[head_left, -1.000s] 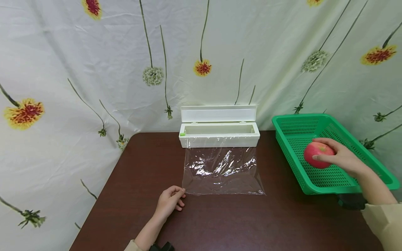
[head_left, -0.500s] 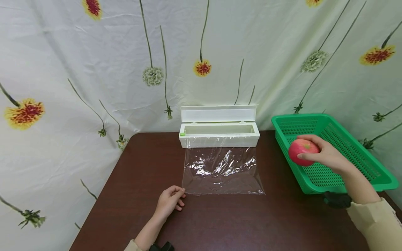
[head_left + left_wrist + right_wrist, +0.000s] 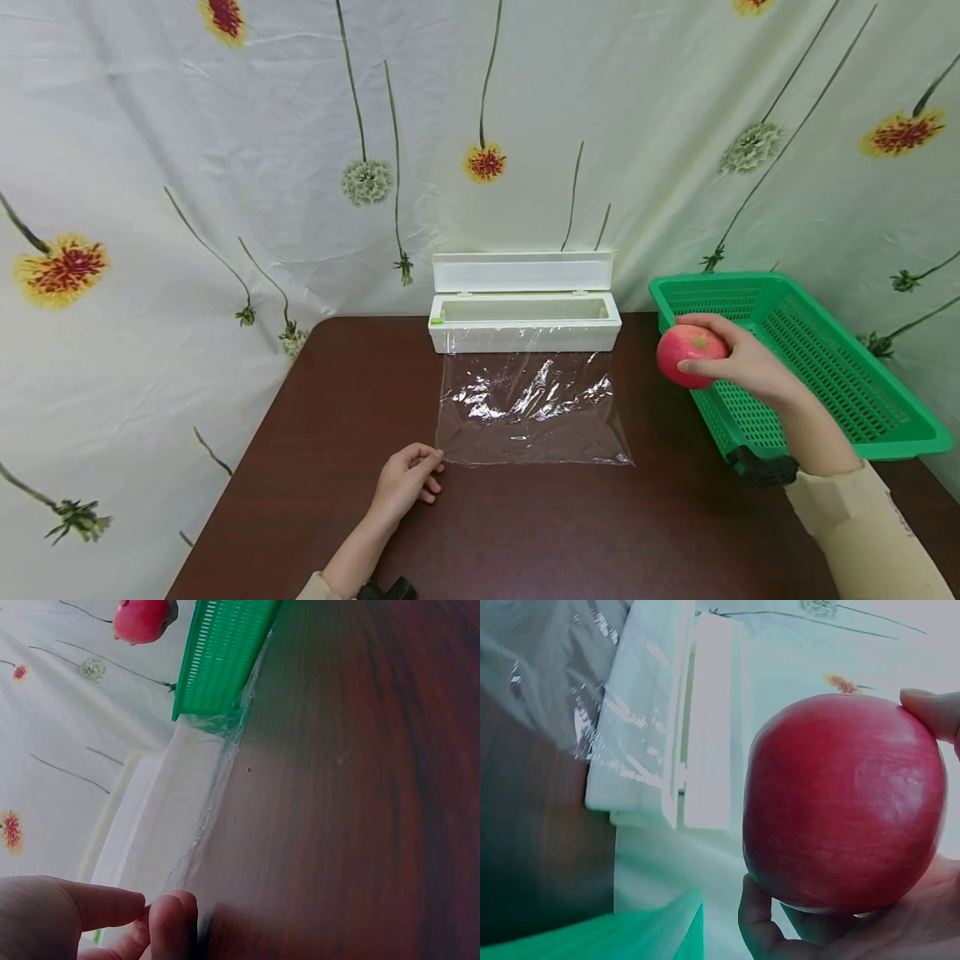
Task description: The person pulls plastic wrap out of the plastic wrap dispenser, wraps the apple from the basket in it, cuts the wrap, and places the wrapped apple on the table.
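Observation:
My right hand (image 3: pixel 750 362) grips a red apple (image 3: pixel 686 357) between thumb and fingers, held up over the left rim of the green basket (image 3: pixel 862 367). In the right wrist view the apple (image 3: pixel 844 802) fills much of the picture. My left hand (image 3: pixel 405 482) pinches the near left corner of a sheet of clear plastic wrap (image 3: pixel 525 408). From the left wrist view, thumb and finger (image 3: pixel 112 907) meet at the edge of the wrap. The sheet runs over the table from a white wrap dispenser box (image 3: pixel 525 337) with its lid standing up.
The dark brown table (image 3: pixel 570 533) carries the dispenser at its back edge and the basket at its right. A white flowered curtain (image 3: pixel 300 125) hangs close behind. Each wrist wears a black camera mount, the right one (image 3: pixel 761 468) near the basket's front corner.
My right hand has carried the apple leftward, from above the inside of the basket to its left rim. The left hand and the wrap stay in place.

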`<state>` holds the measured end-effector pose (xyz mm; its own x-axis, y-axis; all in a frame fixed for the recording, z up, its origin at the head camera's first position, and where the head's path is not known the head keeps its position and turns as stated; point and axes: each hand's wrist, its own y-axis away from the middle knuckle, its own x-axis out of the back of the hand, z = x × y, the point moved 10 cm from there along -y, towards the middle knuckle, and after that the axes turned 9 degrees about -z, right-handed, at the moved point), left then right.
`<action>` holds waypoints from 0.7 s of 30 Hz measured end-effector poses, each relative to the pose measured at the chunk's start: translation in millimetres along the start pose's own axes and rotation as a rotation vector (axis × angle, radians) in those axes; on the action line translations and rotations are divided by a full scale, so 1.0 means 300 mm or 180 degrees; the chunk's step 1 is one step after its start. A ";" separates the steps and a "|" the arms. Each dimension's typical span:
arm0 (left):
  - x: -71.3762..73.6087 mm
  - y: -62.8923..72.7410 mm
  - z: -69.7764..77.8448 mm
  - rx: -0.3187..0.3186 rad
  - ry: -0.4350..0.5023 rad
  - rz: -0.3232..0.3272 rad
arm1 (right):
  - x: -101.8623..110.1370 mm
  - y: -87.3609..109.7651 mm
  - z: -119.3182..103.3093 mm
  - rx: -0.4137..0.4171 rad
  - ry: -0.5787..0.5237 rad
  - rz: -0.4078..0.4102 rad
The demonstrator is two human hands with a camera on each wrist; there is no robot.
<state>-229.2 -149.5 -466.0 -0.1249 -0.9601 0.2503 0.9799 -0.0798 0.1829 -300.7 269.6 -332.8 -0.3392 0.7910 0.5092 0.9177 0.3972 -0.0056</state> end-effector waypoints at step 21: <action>0.006 -0.069 -0.121 0.0027 0.0042 0.0014 | -0.114 -0.114 -0.071 0.0216 -0.0219 -0.0089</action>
<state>-244.1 -159.2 -503.8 -0.1183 -0.9639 0.2384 0.9791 -0.0733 0.1897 -316.2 219.1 -331.7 -0.3800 0.8083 0.4497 0.8924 0.4483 -0.0516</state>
